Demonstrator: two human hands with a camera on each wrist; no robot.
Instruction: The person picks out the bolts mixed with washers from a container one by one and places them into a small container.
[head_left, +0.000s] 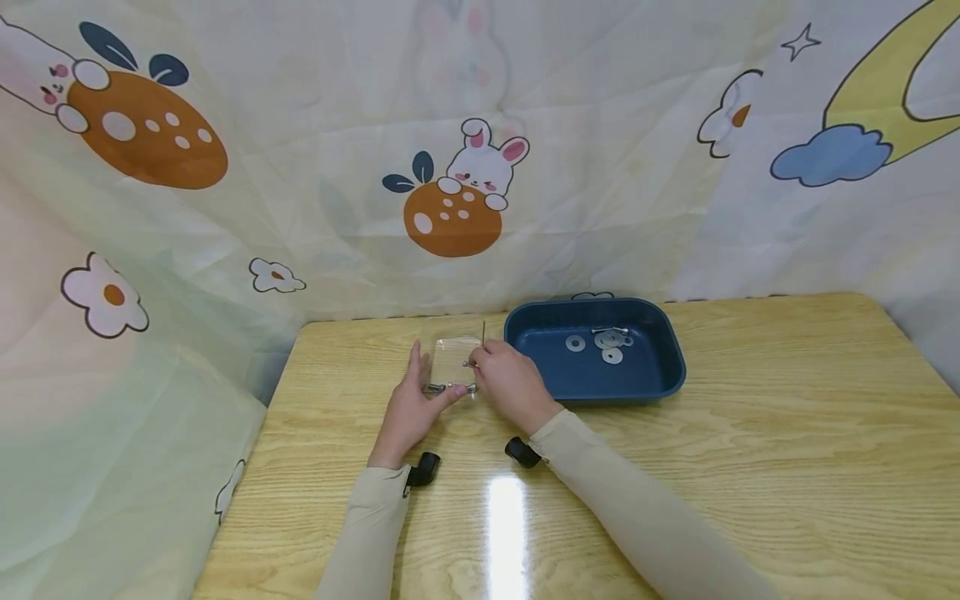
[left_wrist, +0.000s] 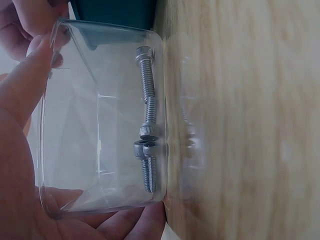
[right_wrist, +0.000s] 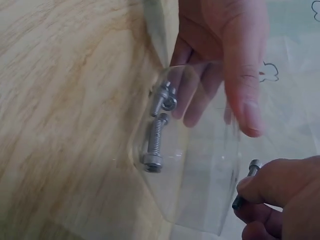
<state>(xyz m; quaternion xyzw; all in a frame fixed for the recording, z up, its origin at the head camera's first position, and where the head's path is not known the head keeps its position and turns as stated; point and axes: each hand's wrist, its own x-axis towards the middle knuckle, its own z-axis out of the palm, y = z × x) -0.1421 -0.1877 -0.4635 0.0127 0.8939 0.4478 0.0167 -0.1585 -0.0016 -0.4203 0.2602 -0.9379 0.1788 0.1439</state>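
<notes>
Held bolt (right_wrist: 254, 168): pinched between thumb and fingers of the right hand (head_left: 513, 385), near the rim at the box's three o'clock; whether the rim is touched cannot be told.
Clear box (head_left: 452, 358): stood upright on the table, open side up.
Left hand (head_left: 408, 414): positioned at the box's eight o'clock; box grasped, with the thumb towards six o'clock and the fingers towards nine.
Loose bolts (left_wrist: 147, 75): four counted, lying on the box floor along its six o'clock side.
Handling advice: one bolt at a time is judged best; it should be passed well above the rim, clear of the left thumb. Box should be pressed down lightly, since tipping is judged likely.
Blue tray (head_left: 648, 362): set at three o'clock, near the right hand; flat washers (head_left: 612, 356) contained.
Table (head_left: 787, 417): wood-grained, extended below all items.
Printed curtain (head_left: 615, 183): hung at twelve o'clock.
</notes>
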